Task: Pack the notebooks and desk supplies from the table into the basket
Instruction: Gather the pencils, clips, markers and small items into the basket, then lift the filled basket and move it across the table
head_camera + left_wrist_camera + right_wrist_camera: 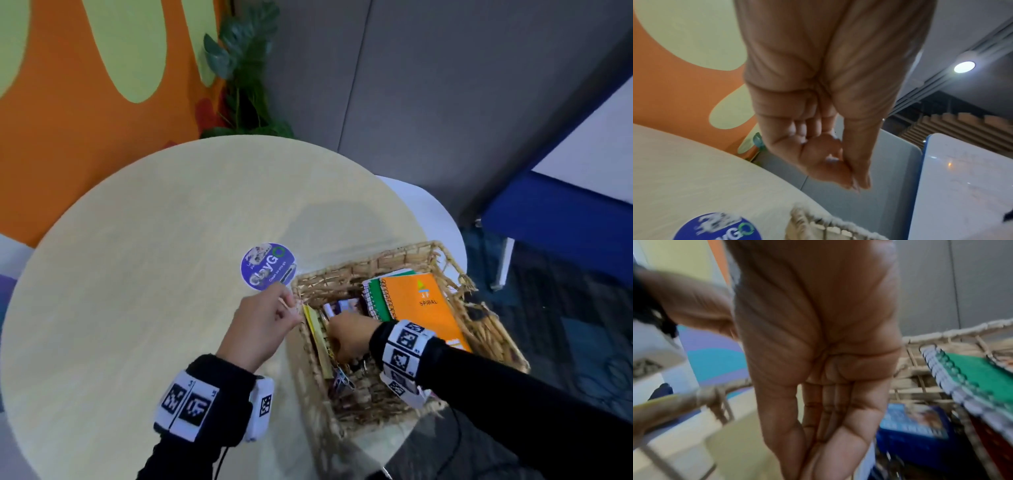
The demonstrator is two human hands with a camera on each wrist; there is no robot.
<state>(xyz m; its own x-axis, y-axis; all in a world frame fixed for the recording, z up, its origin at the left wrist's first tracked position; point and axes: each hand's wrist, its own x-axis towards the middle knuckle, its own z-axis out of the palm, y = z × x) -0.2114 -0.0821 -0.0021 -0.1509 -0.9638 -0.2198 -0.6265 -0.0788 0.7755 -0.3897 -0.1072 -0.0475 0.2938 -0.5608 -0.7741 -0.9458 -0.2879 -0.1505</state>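
Note:
A wicker basket stands at the table's front right edge. In it an orange spiral notebook lies over a green spiral notebook. A yellow pad leans on its left wall, with a blue box and binder clips on the bottom. My right hand reaches down inside between pad and box. In the right wrist view its fingers are straight and together, their tips cut off, beside the blue box and green notebook. My left hand hovers by the basket's left corner, fingers curled and thumb on fingertips, nothing seen between them.
The round pale wooden table bears a round purple sticker just left of the basket. Behind it stand a plant and an orange wall. A white surface and blue furniture lie to the right.

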